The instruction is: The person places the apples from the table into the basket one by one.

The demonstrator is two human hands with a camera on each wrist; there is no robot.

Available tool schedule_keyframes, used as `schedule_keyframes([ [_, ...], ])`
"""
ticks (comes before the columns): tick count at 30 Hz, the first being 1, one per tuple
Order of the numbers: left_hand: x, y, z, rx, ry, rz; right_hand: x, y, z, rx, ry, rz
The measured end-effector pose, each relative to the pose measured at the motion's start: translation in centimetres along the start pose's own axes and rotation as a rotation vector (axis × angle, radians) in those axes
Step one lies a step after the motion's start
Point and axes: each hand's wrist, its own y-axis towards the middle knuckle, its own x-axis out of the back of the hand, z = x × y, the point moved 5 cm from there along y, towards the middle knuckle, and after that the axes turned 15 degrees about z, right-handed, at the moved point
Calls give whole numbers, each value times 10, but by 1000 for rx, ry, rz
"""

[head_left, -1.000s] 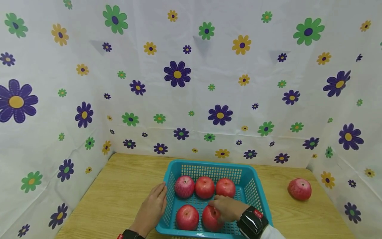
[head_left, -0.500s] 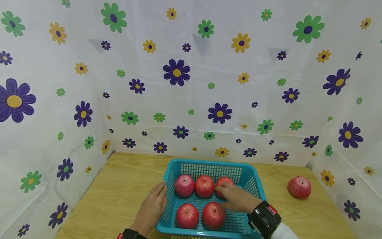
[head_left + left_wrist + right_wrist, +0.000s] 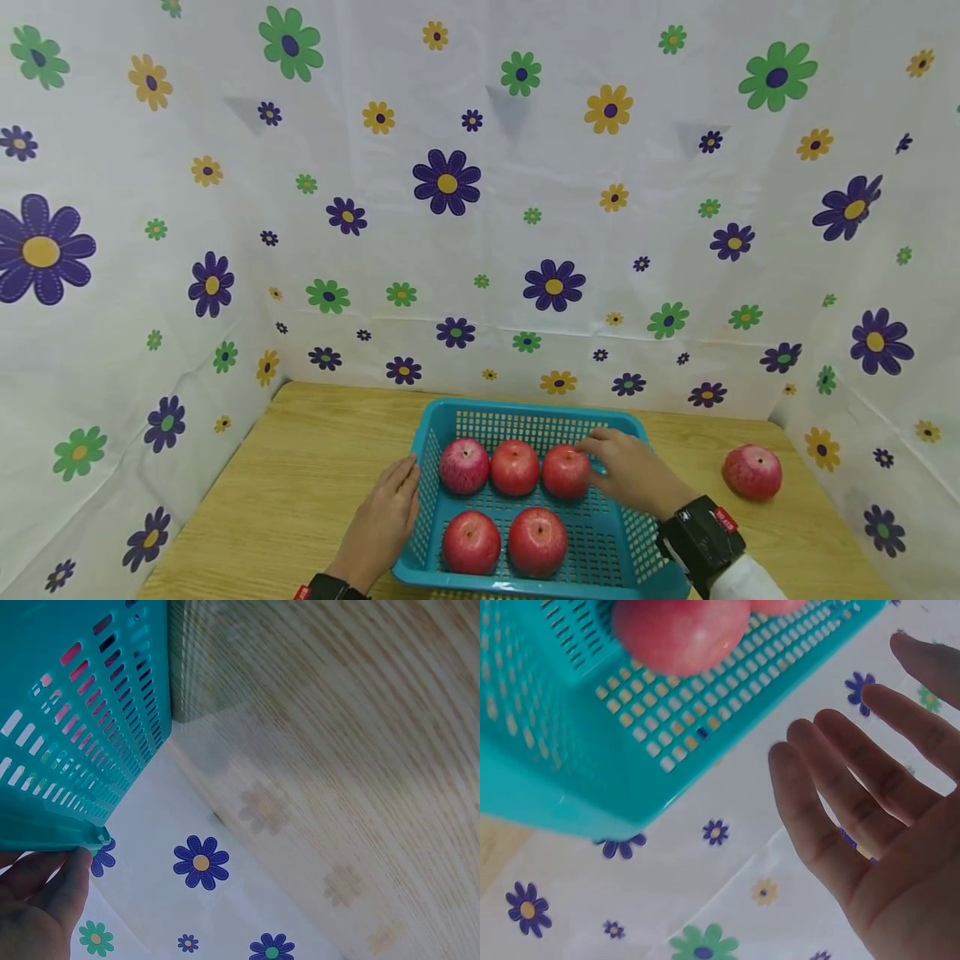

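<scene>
A blue plastic basket [image 3: 525,585] with slotted walls holds red apples in two rows. Three are at the back, the rightmost back apple [image 3: 566,472] among them, and two in front, including the front right apple [image 3: 537,542]. My left hand [image 3: 380,521] rests with extended fingers against the basket's left rim. In the left wrist view its fingertips [image 3: 71,877] touch that rim from outside. Over the basket's right side, my right hand [image 3: 633,472] has spread fingers near the rightmost back apple. The right wrist view shows nothing in its palm.
Another red apple [image 3: 752,472] sits on the wooden table [image 3: 322,442], right of the basket. White cloth [image 3: 480,242] printed with flowers walls off the back and both sides.
My right hand has let go of the front right apple, passed over the back right apple and moved to the right and back. The left hand stays on the rim.
</scene>
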Motion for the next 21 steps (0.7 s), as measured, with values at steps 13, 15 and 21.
schedule_keyframes([
  [13, 0, 2, 1, 11, 9, 18, 12, -16, -32, -100, -60, -135],
  [15, 0, 2, 1, 13, 12, 22, 13, -19, -35, -116, -66, -157],
  [21, -2, 2, 1, 20, 17, 36, 14, -26, -47, -160, -50, -192],
])
